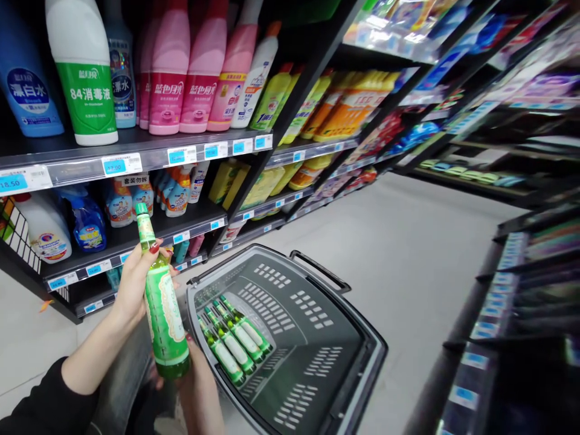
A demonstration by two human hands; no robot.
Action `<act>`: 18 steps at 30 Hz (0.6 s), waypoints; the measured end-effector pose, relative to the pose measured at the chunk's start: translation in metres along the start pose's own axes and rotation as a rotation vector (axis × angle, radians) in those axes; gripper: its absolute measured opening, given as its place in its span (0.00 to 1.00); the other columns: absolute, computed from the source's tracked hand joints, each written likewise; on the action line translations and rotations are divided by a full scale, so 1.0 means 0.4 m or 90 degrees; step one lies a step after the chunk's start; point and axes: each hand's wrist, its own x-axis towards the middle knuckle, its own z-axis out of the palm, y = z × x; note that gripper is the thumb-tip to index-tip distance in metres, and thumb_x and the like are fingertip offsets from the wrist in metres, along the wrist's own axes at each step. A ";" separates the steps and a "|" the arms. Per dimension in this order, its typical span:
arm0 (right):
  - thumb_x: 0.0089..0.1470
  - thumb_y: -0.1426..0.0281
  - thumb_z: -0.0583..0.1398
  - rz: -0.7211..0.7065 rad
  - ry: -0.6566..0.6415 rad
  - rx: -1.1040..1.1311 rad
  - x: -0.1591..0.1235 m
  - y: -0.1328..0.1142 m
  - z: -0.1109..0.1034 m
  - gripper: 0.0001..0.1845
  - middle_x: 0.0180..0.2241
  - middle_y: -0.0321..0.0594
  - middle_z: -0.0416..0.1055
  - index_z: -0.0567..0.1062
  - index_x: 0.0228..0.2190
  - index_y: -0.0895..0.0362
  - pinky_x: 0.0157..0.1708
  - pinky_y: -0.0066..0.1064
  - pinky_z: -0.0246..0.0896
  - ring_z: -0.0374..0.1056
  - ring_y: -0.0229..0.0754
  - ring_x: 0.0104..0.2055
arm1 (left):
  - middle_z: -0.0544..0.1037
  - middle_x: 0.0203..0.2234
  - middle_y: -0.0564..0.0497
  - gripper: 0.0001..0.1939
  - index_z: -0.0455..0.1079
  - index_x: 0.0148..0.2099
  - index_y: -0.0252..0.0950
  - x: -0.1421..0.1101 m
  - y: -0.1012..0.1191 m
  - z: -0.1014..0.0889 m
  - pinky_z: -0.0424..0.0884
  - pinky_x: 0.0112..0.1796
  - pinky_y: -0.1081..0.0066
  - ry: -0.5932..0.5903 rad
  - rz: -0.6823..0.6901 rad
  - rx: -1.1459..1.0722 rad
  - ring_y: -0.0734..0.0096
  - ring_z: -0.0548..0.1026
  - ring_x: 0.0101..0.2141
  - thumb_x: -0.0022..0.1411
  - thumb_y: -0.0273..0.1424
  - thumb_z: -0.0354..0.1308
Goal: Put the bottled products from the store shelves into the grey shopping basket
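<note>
A green glass bottle (165, 308) with a green cap and a green-and-white label leans slightly in front of me. Around its neck and shoulder is my left hand (132, 284), closed, with red nails showing. My right hand (199, 383) grips the bottle low down near its base; some of its fingers are hidden behind the glass. Just to the right is a dark grey shopping basket (335, 374) with slotted walls. Several similar green bottles (233, 341) lie side by side at the basket's left end.
On the left, a black shelf (149, 145) carries cleaning products, among them a white-and-green disinfectant bottle (86, 90) and pink bottles (170, 78). A black basket handle (319, 272) sticks out at the far side. Blurred shelving (480, 320) lines the right side of the grey-floored aisle (408, 260).
</note>
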 end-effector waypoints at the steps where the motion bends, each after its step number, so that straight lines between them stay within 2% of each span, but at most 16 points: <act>1: 0.53 0.49 0.55 -0.084 0.055 -0.110 0.002 -0.021 -0.006 0.24 0.27 0.39 0.71 0.72 0.33 0.58 0.28 0.27 0.63 0.67 0.40 0.30 | 0.72 0.29 0.55 0.17 0.65 0.43 0.36 0.002 -0.007 -0.001 0.74 0.22 0.72 0.004 0.000 0.006 0.73 0.74 0.23 0.52 0.36 0.63; 2: 0.54 0.53 0.56 -0.152 0.079 -0.224 0.005 -0.047 -0.011 0.21 0.33 0.40 0.72 0.72 0.37 0.58 0.34 0.29 0.63 0.68 0.41 0.35 | 0.72 0.28 0.55 0.18 0.65 0.43 0.37 0.005 -0.019 0.000 0.74 0.23 0.72 0.011 0.003 0.010 0.73 0.74 0.23 0.51 0.36 0.63; 4: 0.55 0.60 0.57 -0.225 0.060 -0.446 0.014 -0.109 -0.021 0.18 0.42 0.42 0.71 0.69 0.45 0.56 0.44 0.33 0.61 0.66 0.44 0.43 | 0.72 0.28 0.56 0.17 0.64 0.43 0.38 0.013 -0.058 0.009 0.74 0.27 0.71 0.025 0.021 0.015 0.74 0.74 0.24 0.52 0.36 0.63; 6: 0.51 0.66 0.60 -0.246 0.025 -0.624 0.032 -0.178 -0.039 0.23 0.49 0.42 0.68 0.65 0.50 0.55 0.49 0.37 0.57 0.64 0.46 0.48 | 0.71 0.29 0.56 0.16 0.63 0.43 0.39 0.024 -0.110 0.031 0.74 0.32 0.69 0.020 0.049 0.019 0.73 0.74 0.26 0.54 0.36 0.62; 8: 0.48 0.69 0.63 -0.235 -0.005 -0.743 0.056 -0.245 -0.080 0.29 0.50 0.42 0.66 0.63 0.51 0.56 0.50 0.38 0.56 0.63 0.48 0.50 | 0.72 0.32 0.54 0.14 0.63 0.43 0.39 0.036 -0.158 0.059 0.72 0.39 0.68 -0.034 0.079 0.050 0.71 0.75 0.32 0.57 0.37 0.59; 9: 0.49 0.68 0.62 -0.217 -0.023 -0.773 0.068 -0.277 -0.111 0.28 0.49 0.42 0.67 0.62 0.51 0.56 0.49 0.38 0.57 0.64 0.47 0.49 | 0.73 0.35 0.52 0.13 0.63 0.43 0.39 0.042 -0.175 0.071 0.70 0.43 0.67 -0.077 0.084 0.086 0.69 0.75 0.36 0.58 0.38 0.58; 11: 0.52 0.65 0.59 -0.159 -0.041 -0.833 0.088 -0.330 -0.198 0.24 0.46 0.40 0.69 0.62 0.51 0.56 0.47 0.35 0.58 0.65 0.45 0.45 | 0.72 0.45 0.46 0.16 0.65 0.46 0.38 0.057 -0.184 0.074 0.64 0.51 0.67 -0.169 0.064 0.196 0.65 0.71 0.47 0.58 0.39 0.57; 12: 0.54 0.65 0.58 -0.124 -0.031 -0.869 0.095 -0.350 -0.252 0.23 0.46 0.39 0.69 0.62 0.51 0.55 0.47 0.34 0.58 0.65 0.44 0.45 | 0.70 0.49 0.45 0.18 0.66 0.49 0.38 0.065 -0.177 0.059 0.60 0.53 0.67 -0.207 0.041 0.257 0.63 0.67 0.51 0.57 0.39 0.58; 14: 0.54 0.66 0.57 -0.044 0.025 -0.950 0.110 -0.373 -0.374 0.22 0.46 0.40 0.69 0.62 0.50 0.57 0.48 0.32 0.57 0.65 0.43 0.46 | 0.69 0.52 0.44 0.23 0.68 0.51 0.39 0.082 -0.152 -0.012 0.58 0.54 0.67 -0.240 -0.009 0.362 0.60 0.65 0.53 0.53 0.39 0.62; 15: 0.54 0.68 0.57 0.000 0.056 -0.983 0.118 -0.375 -0.440 0.22 0.45 0.42 0.69 0.62 0.50 0.59 0.47 0.32 0.57 0.65 0.44 0.46 | 0.71 0.49 0.44 0.22 0.70 0.49 0.39 0.089 -0.141 -0.071 0.62 0.51 0.67 -0.249 -0.032 0.387 0.60 0.68 0.49 0.53 0.40 0.62; 17: 0.51 0.73 0.58 0.100 0.113 -1.033 0.141 -0.362 -0.576 0.22 0.42 0.47 0.71 0.63 0.48 0.64 0.45 0.33 0.59 0.67 0.45 0.43 | 0.75 0.29 0.48 0.15 0.74 0.41 0.38 0.097 -0.131 -0.224 0.68 0.41 0.70 -0.203 -0.095 0.441 0.66 0.73 0.33 0.55 0.41 0.59; 18: 0.51 0.75 0.59 0.155 0.141 -1.055 0.156 -0.347 -0.642 0.21 0.41 0.47 0.71 0.64 0.48 0.65 0.45 0.34 0.60 0.67 0.45 0.42 | 0.73 0.22 0.51 0.15 0.74 0.39 0.37 0.099 -0.137 -0.314 0.69 0.35 0.70 -0.135 -0.137 0.450 0.68 0.71 0.27 0.55 0.42 0.59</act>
